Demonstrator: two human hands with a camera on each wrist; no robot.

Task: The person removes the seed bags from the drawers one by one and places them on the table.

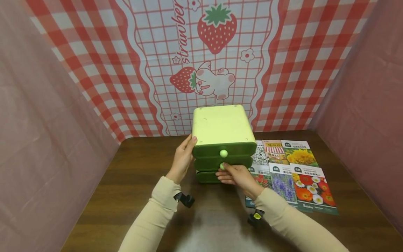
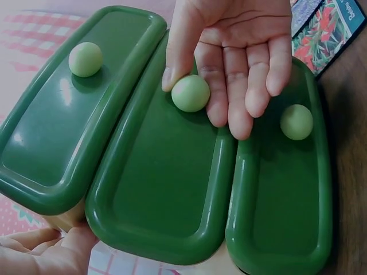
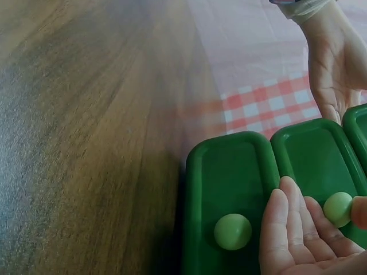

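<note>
A small three-drawer box [image 1: 221, 124] with a pale yellow-green top and dark green drawer fronts stands on the table. Each front carries a round light green knob. My right hand [image 1: 239, 177] pinches the middle drawer's knob [image 2: 191, 93] between thumb and index finger, its other fingers stretched out below, over the bottom drawer front [image 3: 232, 183]. Against the box's left side rests my left hand [image 1: 182, 157], fingers extended along it and thumb near the top front corner. The top drawer's knob [image 1: 223, 153] is untouched. All three drawers look closed or nearly so.
Several flower seed packets [image 1: 283, 182] with printed pictures lie overlapping to the right of the box, close by my right wrist. Behind the brown wooden table [image 1: 138, 175] hangs a red-and-white checked strawberry cloth [image 1: 151, 70]. Pink curtains [image 1: 44, 140] close off both sides.
</note>
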